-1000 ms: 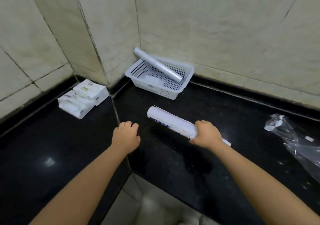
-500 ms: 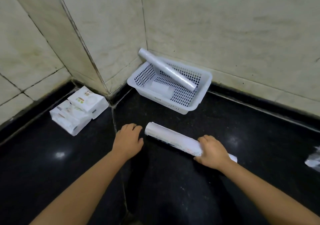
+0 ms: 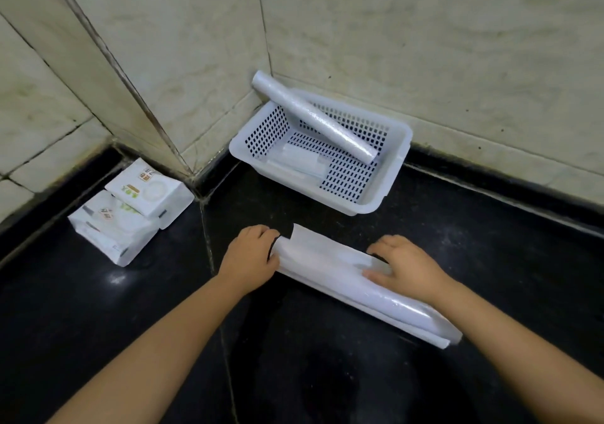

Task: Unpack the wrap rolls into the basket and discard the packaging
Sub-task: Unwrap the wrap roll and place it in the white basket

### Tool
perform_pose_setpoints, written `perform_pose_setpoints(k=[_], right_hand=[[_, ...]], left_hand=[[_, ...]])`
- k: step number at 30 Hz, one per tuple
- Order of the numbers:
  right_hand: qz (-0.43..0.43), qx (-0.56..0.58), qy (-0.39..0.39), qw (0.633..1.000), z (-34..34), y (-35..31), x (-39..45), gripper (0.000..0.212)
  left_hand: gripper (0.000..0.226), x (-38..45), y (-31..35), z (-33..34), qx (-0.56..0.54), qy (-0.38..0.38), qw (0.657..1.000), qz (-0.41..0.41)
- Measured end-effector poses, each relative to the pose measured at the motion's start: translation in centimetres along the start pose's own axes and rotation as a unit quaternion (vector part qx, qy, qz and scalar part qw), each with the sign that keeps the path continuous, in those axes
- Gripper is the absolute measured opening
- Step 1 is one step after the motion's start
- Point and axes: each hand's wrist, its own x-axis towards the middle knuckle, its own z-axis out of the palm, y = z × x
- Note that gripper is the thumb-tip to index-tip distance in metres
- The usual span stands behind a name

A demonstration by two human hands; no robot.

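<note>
A wrap roll (image 3: 346, 276) lies on the black counter in its white paper packaging (image 3: 302, 237), whose left flap stands partly unfolded. My left hand (image 3: 250, 253) grips the left end of the packaging. My right hand (image 3: 403, 265) rests on the roll's middle, fingers pressing it down. Behind them, a white perforated basket (image 3: 397, 162) sits in the corner against the tiled wall. One clear wrap roll (image 3: 313, 117) leans in it, with its upper end over the back left rim. A flat white piece (image 3: 299, 162) lies on the basket floor.
Two white soft packs (image 3: 130, 211) lie stacked on the counter at the left, near the wall corner. Tiled walls close the counter at the back and left. The counter's front edge is below my forearms.
The view has tilted down and moved closer. My left hand has reached the roll's left end and taken hold of the packaging, whose flap has lifted open. My right hand stays on the roll.
</note>
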Motion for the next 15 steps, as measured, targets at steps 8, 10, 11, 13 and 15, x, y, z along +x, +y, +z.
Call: perform_pose_setpoints(k=[8, 10, 11, 13, 15], right_hand=[[-0.008, -0.134, -0.051, 0.990, 2.8, -1.1, 0.3, 0.066], [0.003, -0.141, -0.055, 0.989, 3.4, -1.4, 0.6, 0.069], [0.013, -0.133, -0.053, 0.990, 3.5, -1.6, 0.7, 0.069], [0.033, -0.088, -0.040, 0.995, 3.3, -1.8, 0.5, 0.063], [0.052, -0.027, -0.019, 0.998, 2.4, -1.8, 0.0, 0.055]], left_hand=[[0.043, 0.9, -0.1, 0.8, -0.028, -0.021, 0.999, 0.026], [0.042, 0.9, -0.2, 0.9, -0.029, -0.025, 0.999, 0.030], [0.042, 0.9, -0.3, 0.9, -0.031, -0.024, 0.999, 0.032], [0.042, 1.1, -0.6, 0.4, -0.044, -0.012, 0.998, 0.032], [0.041, 1.4, -0.8, -0.6, -0.070, 0.019, 0.997, 0.027]])
